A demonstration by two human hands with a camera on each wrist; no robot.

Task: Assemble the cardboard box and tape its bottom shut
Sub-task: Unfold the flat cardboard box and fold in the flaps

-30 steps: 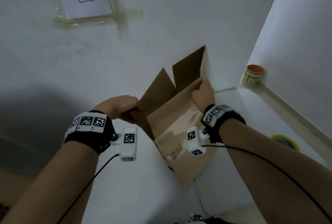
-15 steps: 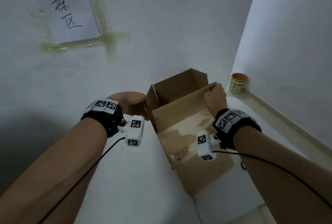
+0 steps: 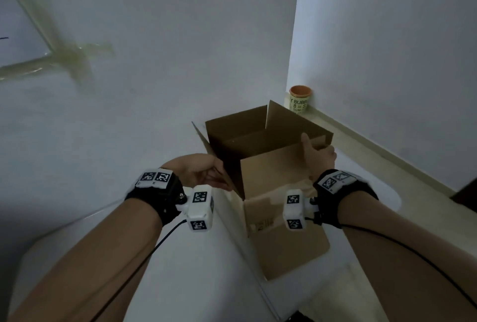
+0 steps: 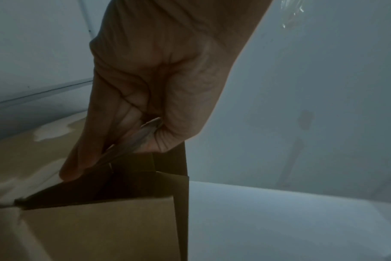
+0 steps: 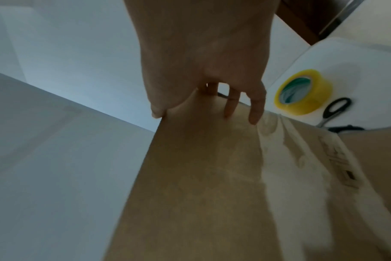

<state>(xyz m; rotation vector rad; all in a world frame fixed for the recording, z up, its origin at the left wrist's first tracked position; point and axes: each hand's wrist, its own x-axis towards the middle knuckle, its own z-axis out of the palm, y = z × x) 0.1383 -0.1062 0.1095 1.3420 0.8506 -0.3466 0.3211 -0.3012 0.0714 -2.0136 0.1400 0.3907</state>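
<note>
The brown cardboard box (image 3: 273, 174) stands opened into a square tube on the white table, its open end facing up and its flaps unfolded. My left hand (image 3: 204, 171) pinches the box's left corner edge between thumb and fingers, as the left wrist view shows for the hand (image 4: 150, 79) and the box (image 4: 101, 229). My right hand (image 3: 318, 156) grips the top right corner of the near panel, thumb inside and fingers outside. In the right wrist view the hand (image 5: 203, 53) holds the same panel (image 5: 201, 185). A yellow tape roll (image 5: 304, 91) lies on the table beyond it.
Black-handled scissors (image 5: 335, 113) lie beside the tape roll. A paper cup (image 3: 299, 99) stands in the corner against the wall, just behind the box. A paper sheet (image 3: 15, 37) is taped down at the far left. A wall (image 3: 387, 50) closes the right side.
The box has gone from a half-flattened, tilted shape to an open square tube. My hands have spread apart, the right one drawing its panel to the right.
</note>
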